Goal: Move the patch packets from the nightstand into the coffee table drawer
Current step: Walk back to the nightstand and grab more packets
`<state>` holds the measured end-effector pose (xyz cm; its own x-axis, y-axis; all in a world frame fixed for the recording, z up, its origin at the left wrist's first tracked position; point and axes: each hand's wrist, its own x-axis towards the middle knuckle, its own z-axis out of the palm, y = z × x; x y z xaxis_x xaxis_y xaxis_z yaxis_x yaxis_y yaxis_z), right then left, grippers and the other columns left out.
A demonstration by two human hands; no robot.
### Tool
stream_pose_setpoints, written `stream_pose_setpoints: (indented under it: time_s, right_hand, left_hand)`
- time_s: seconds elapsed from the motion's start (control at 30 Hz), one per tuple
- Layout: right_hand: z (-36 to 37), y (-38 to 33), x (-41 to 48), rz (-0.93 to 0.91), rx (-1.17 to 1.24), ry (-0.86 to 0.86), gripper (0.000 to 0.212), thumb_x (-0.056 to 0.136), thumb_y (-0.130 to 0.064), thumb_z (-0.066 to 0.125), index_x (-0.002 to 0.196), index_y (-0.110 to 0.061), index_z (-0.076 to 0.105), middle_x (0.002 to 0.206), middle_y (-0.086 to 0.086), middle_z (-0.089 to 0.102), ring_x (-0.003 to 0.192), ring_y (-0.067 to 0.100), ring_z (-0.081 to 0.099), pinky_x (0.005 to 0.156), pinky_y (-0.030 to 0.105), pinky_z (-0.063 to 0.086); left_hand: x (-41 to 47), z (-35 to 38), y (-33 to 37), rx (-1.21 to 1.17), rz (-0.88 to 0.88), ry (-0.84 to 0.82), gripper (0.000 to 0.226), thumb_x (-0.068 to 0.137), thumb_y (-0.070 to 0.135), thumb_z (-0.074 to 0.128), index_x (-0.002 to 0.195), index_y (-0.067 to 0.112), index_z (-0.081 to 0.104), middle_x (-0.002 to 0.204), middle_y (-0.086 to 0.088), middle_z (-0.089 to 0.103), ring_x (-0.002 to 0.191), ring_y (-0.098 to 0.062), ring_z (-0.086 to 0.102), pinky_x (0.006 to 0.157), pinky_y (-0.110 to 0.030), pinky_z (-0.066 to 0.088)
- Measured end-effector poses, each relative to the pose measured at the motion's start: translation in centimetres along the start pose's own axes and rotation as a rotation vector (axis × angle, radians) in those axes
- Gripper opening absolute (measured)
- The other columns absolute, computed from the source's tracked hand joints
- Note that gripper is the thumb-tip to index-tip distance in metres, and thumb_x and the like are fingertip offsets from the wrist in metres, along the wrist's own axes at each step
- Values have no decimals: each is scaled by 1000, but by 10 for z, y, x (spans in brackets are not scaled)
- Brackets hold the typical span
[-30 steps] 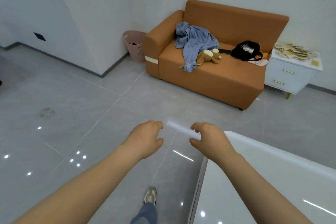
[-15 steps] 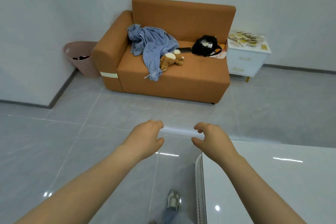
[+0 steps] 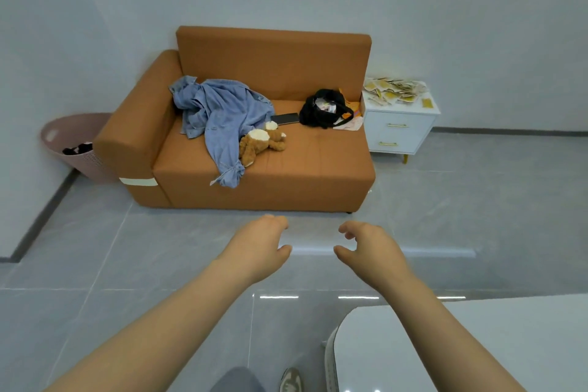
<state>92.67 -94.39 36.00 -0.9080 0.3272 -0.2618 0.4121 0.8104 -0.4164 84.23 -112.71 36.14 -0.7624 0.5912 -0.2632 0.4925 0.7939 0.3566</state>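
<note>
Head view, hands (image 3: 257, 251) (image 3: 372, 256) loosely curled, patch packets (image 3: 394, 91) on nightstand (image 3: 397, 130)

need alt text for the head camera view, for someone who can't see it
The left hand and right hand, both empty, reach forward over a grey tiled floor toward an orange sofa. A pile of patch packets lies on the white nightstand beside it, and the corner of a white coffee table shows at lower right.

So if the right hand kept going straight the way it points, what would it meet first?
Nothing close: the right hand hangs over bare floor. Further along its forearm's line, the sofa front looks first, left of the nightstand, though depth is hard to judge.
</note>
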Motion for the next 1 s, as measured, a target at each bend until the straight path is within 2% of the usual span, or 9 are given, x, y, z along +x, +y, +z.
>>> stream_pose_setpoints:
  time_s: [0.23,0.53,0.73,0.87,1.0]
  right_hand:
    - [-32,21,87,86,-7,35,44,89,-33,59,130,-21,53,125,-3,60,111,16,57,88,28,46]
    - [-74,32,202,255,80,96,42,87,-30,60,128,-22,55,123,-3,62,111,14,57,89,27,47]
    - [-102,52,262,338,110,134,34,87,-27,61,119,-20,60,117,-2,64,107,16,59,86,29,48]
    - [-122,77,300,353,112,139,36,87,-29,62,122,-20,59,118,-1,63,109,15,58,86,27,47]
    - [-143,114,340,356,116,136,37,88,-31,61,124,-21,57,119,-2,63,109,14,58,87,27,48]
  left_hand:
    - [107,-24,6,21,99,-44,41,92,29,52,130,17,47,126,-4,53,113,-22,53,93,-32,44]
    - [261,-71,3,42,234,-83,43,92,34,53,132,19,47,127,-1,53,113,-19,54,91,-30,45]
    - [346,-85,23,76,315,-130,40,91,34,54,127,17,49,121,-3,55,108,-21,54,87,-31,45]
    - [398,-85,43,107,332,-158,34,90,34,55,119,15,52,115,-4,56,103,-23,55,85,-33,46]
    - [450,-80,72,116,338,-168,40,91,34,53,126,15,49,122,-4,55,109,-22,55,88,-33,46]
